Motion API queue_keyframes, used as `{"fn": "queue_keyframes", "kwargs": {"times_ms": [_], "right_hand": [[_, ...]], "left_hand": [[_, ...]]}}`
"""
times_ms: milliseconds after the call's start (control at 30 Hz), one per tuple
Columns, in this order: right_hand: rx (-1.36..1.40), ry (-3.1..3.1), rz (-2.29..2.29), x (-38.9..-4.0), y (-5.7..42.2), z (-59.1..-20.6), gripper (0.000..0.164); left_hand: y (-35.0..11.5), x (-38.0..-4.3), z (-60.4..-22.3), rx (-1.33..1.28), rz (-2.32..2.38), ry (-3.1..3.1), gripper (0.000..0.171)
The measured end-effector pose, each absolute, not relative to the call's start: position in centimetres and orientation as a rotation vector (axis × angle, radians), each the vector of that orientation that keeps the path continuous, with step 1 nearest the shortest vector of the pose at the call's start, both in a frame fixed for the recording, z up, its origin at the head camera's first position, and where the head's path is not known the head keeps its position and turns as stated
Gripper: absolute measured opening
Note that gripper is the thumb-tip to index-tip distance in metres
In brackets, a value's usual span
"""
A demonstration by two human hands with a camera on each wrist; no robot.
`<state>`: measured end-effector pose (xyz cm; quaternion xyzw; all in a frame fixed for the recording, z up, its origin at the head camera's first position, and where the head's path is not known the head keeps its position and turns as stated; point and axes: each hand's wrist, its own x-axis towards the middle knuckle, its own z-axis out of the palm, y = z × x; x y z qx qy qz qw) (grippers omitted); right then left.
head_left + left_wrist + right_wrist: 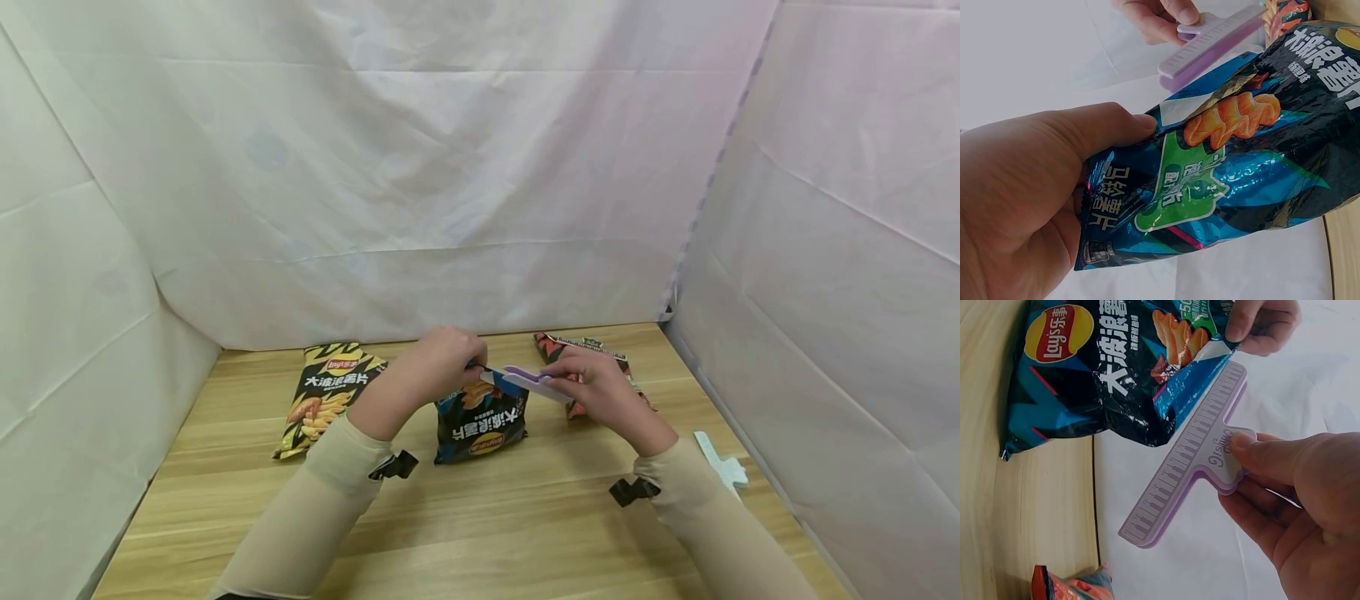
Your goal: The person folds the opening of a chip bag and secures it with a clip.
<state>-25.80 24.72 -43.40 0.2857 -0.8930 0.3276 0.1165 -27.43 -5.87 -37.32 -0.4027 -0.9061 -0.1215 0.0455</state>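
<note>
A blue and black Lay's chip bag (pixel 480 429) stands upside down at the table's middle, its opening end folded over. My left hand (pixel 438 362) pinches one corner of that fold, thumb on top, as the left wrist view shows. By its handle, my right hand (pixel 596 392) holds a long purple bag clip (pixel 1191 456) with piano-key markings, between thumb and fingers. The clip's long edge lies right along the folded blue edge in the right wrist view, with its near end extending past the bag. My left hand's other fingers are hidden behind the bag.
On the left lies a yellow and black chip bag (pixel 330 392). A red and black chip bag (pixel 551 346) lies behind my right hand. Near the table's right edge is a pale blue clip (pixel 723 467). White cloth (pixel 450 167) hangs behind and at both sides.
</note>
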Motion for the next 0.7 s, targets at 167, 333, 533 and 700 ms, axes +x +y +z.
{"fn": "queue_keyframes", "kwargs": {"times_ms": [167,333,533,700], "right_hand": [[0.884,-2.594,0.929,-26.4,24.0,-43.5,0.02],[0.898,-2.596,0.946,-26.6,23.5,-43.8,0.02],[0.935,-2.589,1.016,-26.7,23.0,-43.9,0.021],[0.917,-2.605,1.084,-27.0,22.9,-44.2,0.021]], "left_hand": [[-5.8,-27.5,-37.5,-1.224,-0.356,-2.771,0.014],[-5.6,-27.5,-37.6,-1.233,-0.323,-2.767,0.013],[-5.5,-27.6,-37.5,-1.247,-0.29,-2.748,0.01],[-5.4,-27.7,-37.5,-1.243,-0.287,-2.755,0.009]]}}
